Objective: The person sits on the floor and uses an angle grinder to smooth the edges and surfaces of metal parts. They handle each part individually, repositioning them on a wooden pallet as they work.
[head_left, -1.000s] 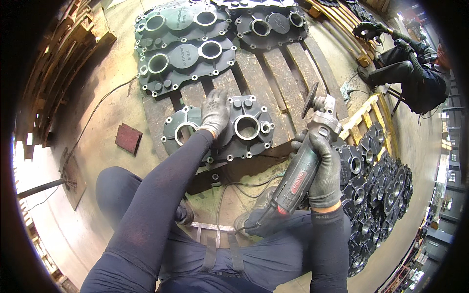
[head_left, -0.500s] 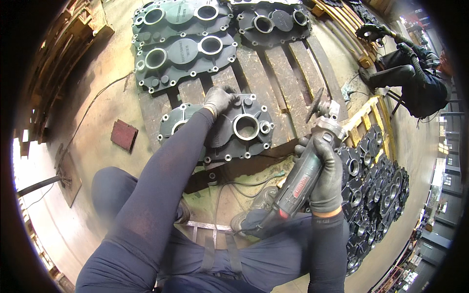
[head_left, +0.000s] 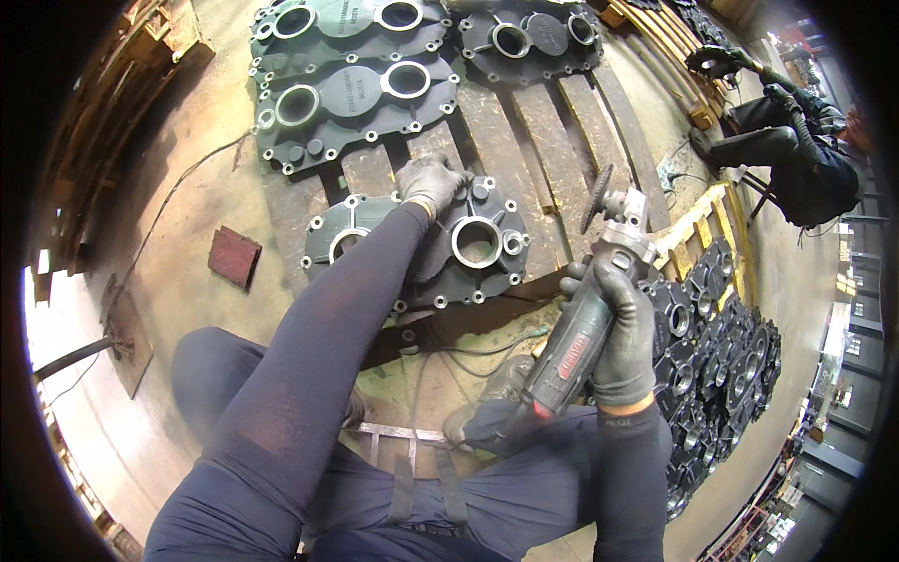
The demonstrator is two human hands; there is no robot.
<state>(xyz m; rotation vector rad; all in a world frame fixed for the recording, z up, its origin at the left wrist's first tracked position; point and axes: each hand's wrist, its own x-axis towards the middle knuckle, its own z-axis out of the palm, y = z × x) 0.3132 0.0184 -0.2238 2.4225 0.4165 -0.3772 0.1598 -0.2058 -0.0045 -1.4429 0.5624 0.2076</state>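
My gloved right hand (head_left: 623, 332) grips an angle grinder (head_left: 573, 337) by its body, with the head pointing up and away. Its disc (head_left: 596, 199) stands edge-on, apart from any part; whether it spins I cannot tell. At the near end of the pallet lies a dark cast metal cover (head_left: 440, 276) with two round bores. My gloved left hand (head_left: 431, 180) is at the cover's far edge, its fingers curled over beside the small round bosses. Its fingertips are partly hidden, and my left forearm hides the cover's middle.
More cast covers (head_left: 351, 98) lie on the wooden pallet (head_left: 543, 140), with another cover (head_left: 534, 42) at far right. A reddish-brown pad (head_left: 234, 258) is on the floor at left. Stacked castings (head_left: 716, 356) stand to my right. Beyond, a person (head_left: 796, 140) sits working. A cord (head_left: 449, 361) runs near my feet.
My left hand has slid slightly right along the cover's far edge. The grinder remains in my right hand, with only a slight shift. The view has moved a little.
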